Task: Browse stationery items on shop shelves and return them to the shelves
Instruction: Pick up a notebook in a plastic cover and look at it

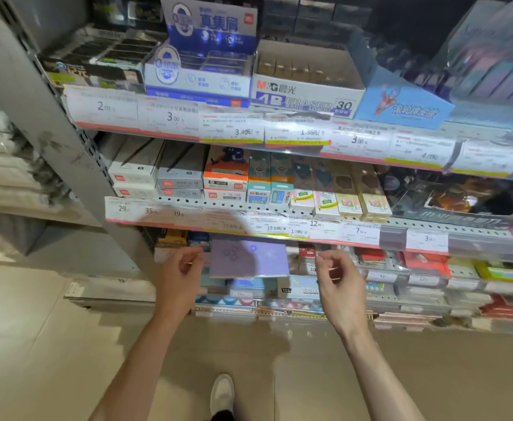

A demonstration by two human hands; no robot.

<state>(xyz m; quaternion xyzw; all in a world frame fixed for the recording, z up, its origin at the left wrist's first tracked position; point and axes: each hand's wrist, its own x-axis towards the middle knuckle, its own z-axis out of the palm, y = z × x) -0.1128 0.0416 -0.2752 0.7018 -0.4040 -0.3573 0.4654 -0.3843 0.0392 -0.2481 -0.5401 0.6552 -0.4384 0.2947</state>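
A person stands at a stationery shelf unit, both bare arms reaching toward a lavender packet (249, 258) that sits on the third shelf, directly under the price-tag rail (279, 230) of the shelf above. The left hand (177, 279) hovers just beside the packet's left edge, the right hand (338, 279) near its right edge. Both hands have loosely curled fingers and hold nothing — neither touches the packet. The packet looks flat, thin and glossy, probably wrapped in clear film — likely light, a little bendy and slippery. Judging by that, the surest hold would be a pinch on its two side edges, thumb in front, fingers behind. Below the packet lie pale blue boxes (253, 284).
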